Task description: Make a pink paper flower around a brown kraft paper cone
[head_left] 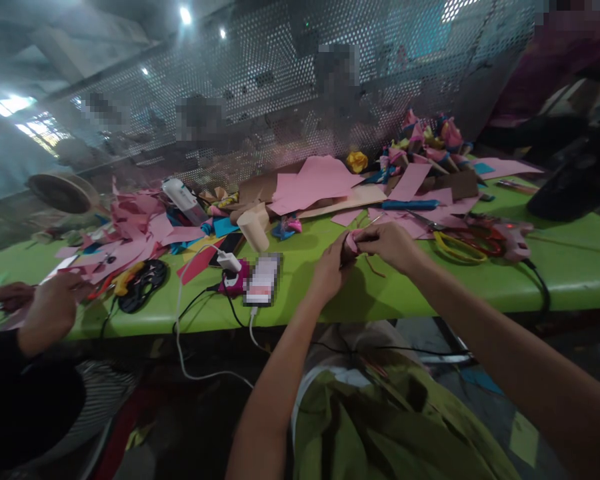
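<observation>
Both my hands meet above the green table, close to its front edge. My left hand is closed around a small rolled piece of pink paper. From the right, my right hand pinches the same pink paper at its upper end. Most of the paper is hidden by my fingers. A thin brown strip lies on the table just below my right hand. Right of it are yellow-handled scissors and a pink glue gun with a black cord. A small blue and pink paper piece lies to the left.
Behind my hands are pink paper sheets, a yellow paper flower and several finished-looking paper flowers. Left of them stand a beige cone, a phone and a charger. A co-worker's hand works at far left.
</observation>
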`<state>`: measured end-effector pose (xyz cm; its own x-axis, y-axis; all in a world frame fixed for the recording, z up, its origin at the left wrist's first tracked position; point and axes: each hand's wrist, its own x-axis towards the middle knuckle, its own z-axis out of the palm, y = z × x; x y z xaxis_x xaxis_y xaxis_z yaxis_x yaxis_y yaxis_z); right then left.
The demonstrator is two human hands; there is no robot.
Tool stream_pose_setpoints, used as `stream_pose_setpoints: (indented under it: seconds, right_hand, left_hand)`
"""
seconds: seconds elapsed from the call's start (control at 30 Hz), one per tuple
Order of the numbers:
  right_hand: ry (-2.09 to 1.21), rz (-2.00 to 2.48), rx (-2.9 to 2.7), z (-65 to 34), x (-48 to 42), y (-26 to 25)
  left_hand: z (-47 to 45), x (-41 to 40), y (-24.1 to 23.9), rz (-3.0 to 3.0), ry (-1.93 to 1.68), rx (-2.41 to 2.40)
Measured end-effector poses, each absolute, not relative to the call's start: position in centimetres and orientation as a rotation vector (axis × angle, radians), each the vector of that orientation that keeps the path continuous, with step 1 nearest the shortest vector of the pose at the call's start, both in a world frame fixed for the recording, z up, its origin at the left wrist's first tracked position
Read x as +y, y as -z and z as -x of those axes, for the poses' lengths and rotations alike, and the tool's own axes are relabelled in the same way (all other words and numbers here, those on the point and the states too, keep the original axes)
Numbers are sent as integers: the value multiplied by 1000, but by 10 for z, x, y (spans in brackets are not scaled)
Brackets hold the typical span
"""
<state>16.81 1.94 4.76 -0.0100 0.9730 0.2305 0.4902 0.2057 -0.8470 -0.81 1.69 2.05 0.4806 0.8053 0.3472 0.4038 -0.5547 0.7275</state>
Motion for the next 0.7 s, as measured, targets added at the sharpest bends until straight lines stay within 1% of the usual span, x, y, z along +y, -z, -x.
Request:
stream_pose_setpoints:
  seconds: [0.2,0.47,0.7]
  right_hand:
    - [-606,1324,-1569,-166,21,-40]
    - [-638,1354,-1338,-156,16,-32]
    - [-611,1344,-1303,-152,14,-29]
  left_hand:
    - [6,17,-22,-2048,-961,918]
    - [4,20,-18,-2015,-962,852]
    - [4,19,-20,-1929,-954,831]
